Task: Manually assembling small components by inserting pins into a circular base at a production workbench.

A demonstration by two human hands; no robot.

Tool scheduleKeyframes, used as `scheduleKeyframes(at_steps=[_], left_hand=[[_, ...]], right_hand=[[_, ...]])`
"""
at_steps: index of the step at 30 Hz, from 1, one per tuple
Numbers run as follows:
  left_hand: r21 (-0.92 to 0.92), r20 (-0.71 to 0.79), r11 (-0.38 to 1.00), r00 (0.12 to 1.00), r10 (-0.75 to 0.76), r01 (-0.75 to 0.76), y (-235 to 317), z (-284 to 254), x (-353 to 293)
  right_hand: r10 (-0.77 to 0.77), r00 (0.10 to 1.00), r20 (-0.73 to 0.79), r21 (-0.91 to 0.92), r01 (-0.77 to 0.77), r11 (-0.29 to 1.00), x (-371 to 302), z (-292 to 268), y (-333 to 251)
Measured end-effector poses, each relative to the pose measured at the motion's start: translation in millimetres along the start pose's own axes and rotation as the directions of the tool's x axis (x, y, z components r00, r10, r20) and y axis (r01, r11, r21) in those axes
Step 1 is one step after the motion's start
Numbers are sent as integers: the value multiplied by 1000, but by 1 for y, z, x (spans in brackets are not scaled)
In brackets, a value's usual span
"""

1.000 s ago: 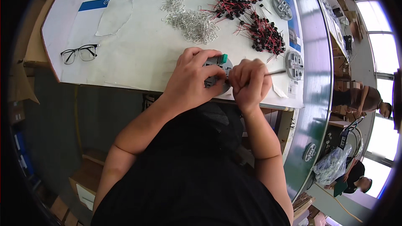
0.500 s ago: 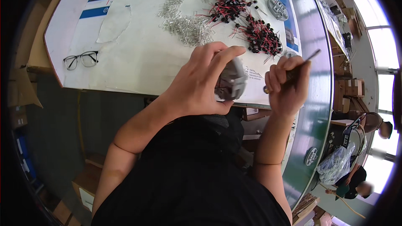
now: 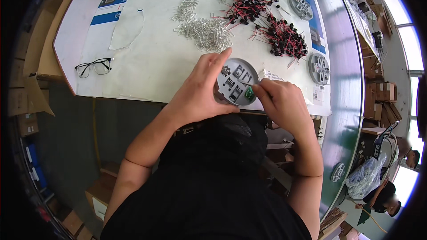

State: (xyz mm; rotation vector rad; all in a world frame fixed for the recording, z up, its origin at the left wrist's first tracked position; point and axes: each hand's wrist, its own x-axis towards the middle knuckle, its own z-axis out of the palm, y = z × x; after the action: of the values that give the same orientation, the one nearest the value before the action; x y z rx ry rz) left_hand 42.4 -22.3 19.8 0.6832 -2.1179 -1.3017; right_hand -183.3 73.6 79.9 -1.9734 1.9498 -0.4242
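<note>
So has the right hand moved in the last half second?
Yes. The right hand came back left, away from the grey disc lying on the table, to the disc held in the left hand.

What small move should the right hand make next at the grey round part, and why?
Probably press the small green piece down into its seat. The left hand holds the grey round part tilted up at the table edge, and the right hand has its fingertips on the green piece at the disc's lower rim; whether it is seated cannot be told.

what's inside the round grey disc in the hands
The grey disc holds dark slots and a small green part beside the right hand. The left hand covers its left edge.
</note>
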Motion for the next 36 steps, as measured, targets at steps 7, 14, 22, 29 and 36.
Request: scheduleKeyframes(at_steps=[7, 14, 22, 29, 36], left_hand=[[122, -65, 991, 996, 57, -49, -11, 1, -4], [172, -86, 983, 995, -50, 64, -1, 2, -4], [152, -110, 987, 993, -28, 45, -5, 5, -1], [156, -128, 988, 991, 28, -8, -8, 6, 0], [166, -125, 986, 991, 48, -27, -9, 8, -2]], right_hand=[[-21, 999, -39, -182, 13, 983, 7, 6, -15], [-27, 999, -22, -207, 22, 978, 12, 14, -19], [-30, 999, -16, -187, 26, 982, 12, 18, -18], [-37, 999, -36, -178, 30, 984, 11, 21, -18], [-37, 998, -50, -216, 25, 976, 10, 26, -21]])
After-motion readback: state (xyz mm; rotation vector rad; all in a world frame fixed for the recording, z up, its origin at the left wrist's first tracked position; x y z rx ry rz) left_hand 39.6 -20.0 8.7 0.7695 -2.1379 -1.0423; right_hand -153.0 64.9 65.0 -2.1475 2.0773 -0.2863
